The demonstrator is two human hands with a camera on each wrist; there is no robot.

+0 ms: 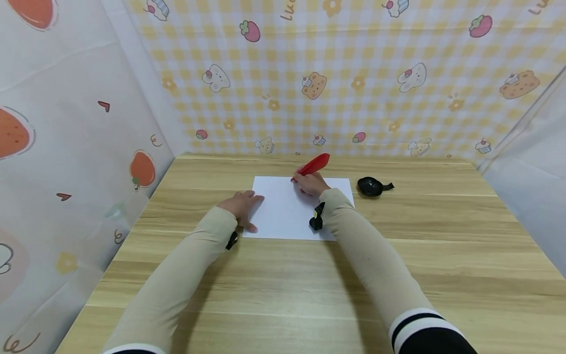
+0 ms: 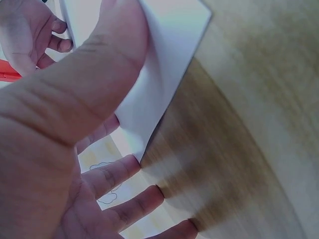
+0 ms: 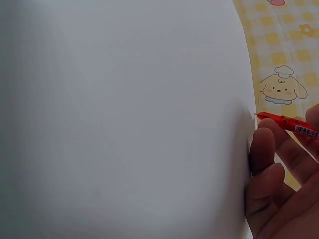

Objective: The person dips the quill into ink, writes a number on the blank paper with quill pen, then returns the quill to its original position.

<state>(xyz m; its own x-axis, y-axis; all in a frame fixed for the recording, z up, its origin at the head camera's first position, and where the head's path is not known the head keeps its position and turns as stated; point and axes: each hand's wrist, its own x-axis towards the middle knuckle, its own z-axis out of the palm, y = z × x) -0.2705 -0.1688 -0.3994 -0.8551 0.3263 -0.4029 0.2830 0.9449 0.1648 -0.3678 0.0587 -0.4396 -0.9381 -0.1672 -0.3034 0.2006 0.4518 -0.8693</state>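
Observation:
A sheet of white paper [image 1: 283, 211] lies on the wooden table in the head view. My right hand [image 1: 313, 184] rests on its upper part and pinches a red pen [image 1: 317, 163] with a broad, feather-like upper end. In the right wrist view the tip of the pen [image 3: 286, 122] sits close to the far edge of the paper [image 3: 139, 124]. At the sheet's left edge my left hand [image 1: 242, 209] rests with its fingers spread. The left wrist view shows its thumb [image 2: 114, 64] over the paper [image 2: 174, 35] and several fingertips around a corner.
To the right of the paper lies a small, rounded black object [image 1: 370, 187] with a short tail. Behind the wooden table [image 1: 274, 295] hangs a yellow checked cloth [image 1: 371, 113] with cartoon prints. A white printed cloth [image 1: 79, 147] borders the left side.

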